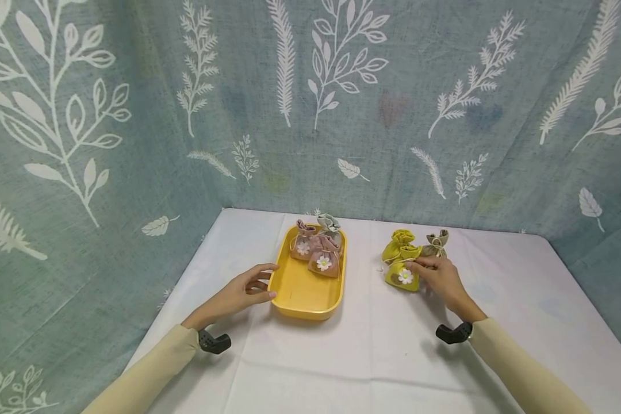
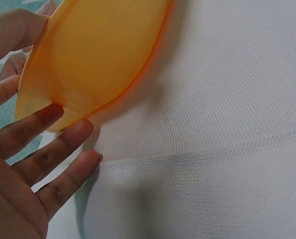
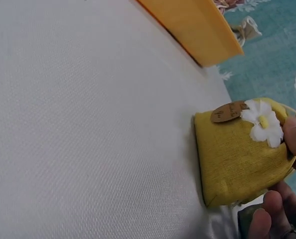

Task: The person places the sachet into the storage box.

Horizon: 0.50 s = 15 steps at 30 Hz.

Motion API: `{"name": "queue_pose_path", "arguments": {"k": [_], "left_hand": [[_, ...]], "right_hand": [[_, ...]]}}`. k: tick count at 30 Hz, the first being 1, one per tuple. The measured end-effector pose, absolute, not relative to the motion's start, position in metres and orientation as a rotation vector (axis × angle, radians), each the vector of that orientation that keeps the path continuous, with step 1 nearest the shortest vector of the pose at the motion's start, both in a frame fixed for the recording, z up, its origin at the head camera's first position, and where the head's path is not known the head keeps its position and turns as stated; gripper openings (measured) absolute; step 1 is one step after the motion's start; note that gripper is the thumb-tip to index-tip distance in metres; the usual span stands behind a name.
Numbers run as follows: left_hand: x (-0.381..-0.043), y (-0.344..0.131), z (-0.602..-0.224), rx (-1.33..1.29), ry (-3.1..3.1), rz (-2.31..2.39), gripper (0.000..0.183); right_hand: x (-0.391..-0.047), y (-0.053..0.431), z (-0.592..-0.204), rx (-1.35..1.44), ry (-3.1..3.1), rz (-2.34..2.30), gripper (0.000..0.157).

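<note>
With its fingertips, my left hand point(image 1: 243, 293) touches the left side of a yellow tray point(image 1: 302, 314); in the left wrist view the fingers are spread and fairly straight. Inside the tray's far end are two pink drawstring pouches point(image 1: 331, 253) and a grey pouch point(image 1: 329, 223). Over to the right, my right hand point(image 1: 442, 280) pinches the neck of a mustard-yellow drawstring pouch point(image 3: 232, 154) bearing a white flower and a small brown tag. Another yellow pouch point(image 1: 391, 252) sits just behind it. A brown pouch point(image 1: 437, 241) stands behind the right hand, partly hidden.
A white cloth point(image 1: 310, 368) covers the table. Behind it and along the left side hangs a blue-green curtain point(image 1: 290, 155) with white leaf prints. Tray and loose pouches are apart, with a stretch of cloth between them.
</note>
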State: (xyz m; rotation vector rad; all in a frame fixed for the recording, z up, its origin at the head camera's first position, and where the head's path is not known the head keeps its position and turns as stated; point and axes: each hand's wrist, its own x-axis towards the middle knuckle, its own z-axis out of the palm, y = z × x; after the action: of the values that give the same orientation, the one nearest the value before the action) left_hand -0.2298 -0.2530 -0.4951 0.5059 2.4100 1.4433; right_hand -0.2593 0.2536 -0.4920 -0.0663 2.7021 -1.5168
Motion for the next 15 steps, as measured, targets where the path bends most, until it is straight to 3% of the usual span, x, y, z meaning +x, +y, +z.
{"name": "queue_pose_path", "arguments": {"k": [15], "left_hand": [[-0.229, -0.253, -0.494, 0.513, 2.414, 1.443, 0.072]], "right_hand": [[-0.251, 0.251, -0.476, -0.135, 2.733, -1.593, 0.05]]}}
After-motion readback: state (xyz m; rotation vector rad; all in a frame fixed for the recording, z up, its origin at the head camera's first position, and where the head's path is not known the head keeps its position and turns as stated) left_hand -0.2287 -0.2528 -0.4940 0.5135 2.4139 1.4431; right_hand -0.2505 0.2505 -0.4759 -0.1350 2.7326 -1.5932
